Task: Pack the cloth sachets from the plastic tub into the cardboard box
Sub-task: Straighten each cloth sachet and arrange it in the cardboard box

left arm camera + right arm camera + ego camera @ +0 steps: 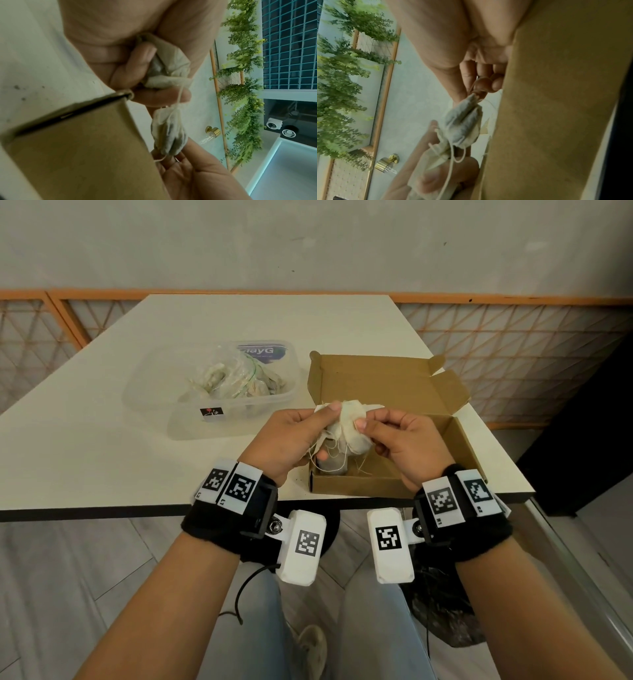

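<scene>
Cream cloth sachets [346, 426] with loose drawstrings are bunched between both hands, directly above the near-left corner of the open brown cardboard box [442, 446] on the white table [102, 440]. Left hand [291, 440]: fingers curled round the upper-left part of the bunch, thumb lying across its top. Right hand [400, 440]: thumb and fingertips pinching the cloth from the right side. In the wrist views one sachet [169, 135] hangs stretched between the two hands, its long axis running from hand to hand, with thin cords [452, 159] trailing towards the box. Clear plastic tub [212, 392], left of the box and apart from it, holds further pale sachets together with a crumpled transparent bag.
</scene>
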